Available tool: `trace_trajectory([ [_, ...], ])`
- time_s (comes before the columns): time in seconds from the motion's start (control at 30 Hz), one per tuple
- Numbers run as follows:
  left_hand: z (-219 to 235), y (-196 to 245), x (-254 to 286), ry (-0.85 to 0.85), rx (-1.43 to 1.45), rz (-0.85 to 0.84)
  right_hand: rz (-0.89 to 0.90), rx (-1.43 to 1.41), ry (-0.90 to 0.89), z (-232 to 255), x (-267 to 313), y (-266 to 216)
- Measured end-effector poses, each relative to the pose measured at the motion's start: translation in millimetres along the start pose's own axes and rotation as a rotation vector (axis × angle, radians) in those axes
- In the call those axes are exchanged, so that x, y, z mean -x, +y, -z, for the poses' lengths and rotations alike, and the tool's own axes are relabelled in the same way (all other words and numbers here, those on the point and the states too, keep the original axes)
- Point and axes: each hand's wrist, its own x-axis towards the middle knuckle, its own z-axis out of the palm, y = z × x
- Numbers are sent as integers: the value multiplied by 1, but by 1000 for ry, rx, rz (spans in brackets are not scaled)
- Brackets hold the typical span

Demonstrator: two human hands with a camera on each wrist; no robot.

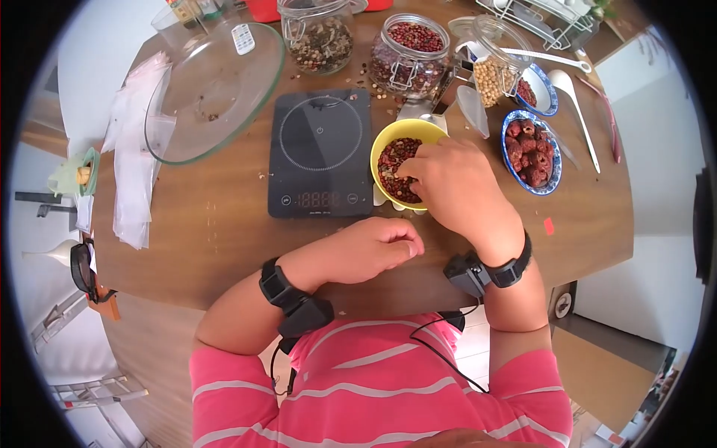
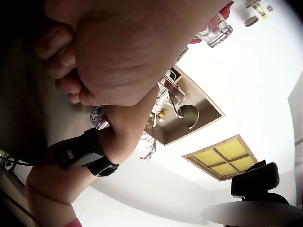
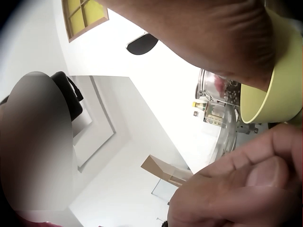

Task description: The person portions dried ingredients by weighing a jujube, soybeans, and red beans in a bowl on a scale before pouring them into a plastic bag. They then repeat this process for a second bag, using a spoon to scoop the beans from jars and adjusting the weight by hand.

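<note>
A yellow bowl holds dark red beans mixed with paler pieces. My right hand reaches over its right side, bent fingers down at the beans, their tips partly hidden. In the right wrist view this hand crosses the rim of the yellow bowl, fingertips out of sight. My left hand lies near the table's front edge below the bowl, loosely curled and holding nothing. Its palm and bent fingers fill the upper left of the left wrist view.
A black cooktop stands left of the bowl, a large glass lid beyond it. Jars of beans line the back. To the right are a blue-patterned bowl of dried red fruit and a white spoon.
</note>
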Motion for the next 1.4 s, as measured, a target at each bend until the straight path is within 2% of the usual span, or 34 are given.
trace_trajectory([
  [0.07, 0, 0, 0, 4, -21, -18, -12, 20, -51, 0, -3, -1],
  [0.13, 0, 3, 2, 7, -63, -18, -86, -86, -106, 0, -7, -4],
  [0.23, 1, -1, 1, 9, -73, -44, -123, -139, -81, 2, -12, -8],
  [0.43, 4, 2, 3, -23, -29, -29, -94, -177, -124, -2, -19, -7],
  [0.63, 6, 0, 3, -26, 14, -38, -60, -100, -182, -6, -35, -9],
  [0.77, 4, -5, 2, -17, 14, -97, -33, -70, -188, -9, -37, -9],
  [0.97, 4, -5, 2, -15, -35, -89, -37, -38, -132, -9, -31, -9],
  [1.07, 4, -5, 2, -19, -4, -79, -73, -155, -151, 6, -28, -9],
  [1.27, 4, -5, 1, -15, -9, -66, -166, -419, -44, 26, -12, 2],
  [1.33, 7, -1, 4, -44, 190, 32, -166, -478, 88, 28, -8, 6],
  [1.37, 7, -2, 4, -45, 189, 33, -167, -479, 89, 33, -5, 6],
  [1.4, 7, -3, 3, -34, 319, 46, -229, -561, 43, 42, -2, 4],
])
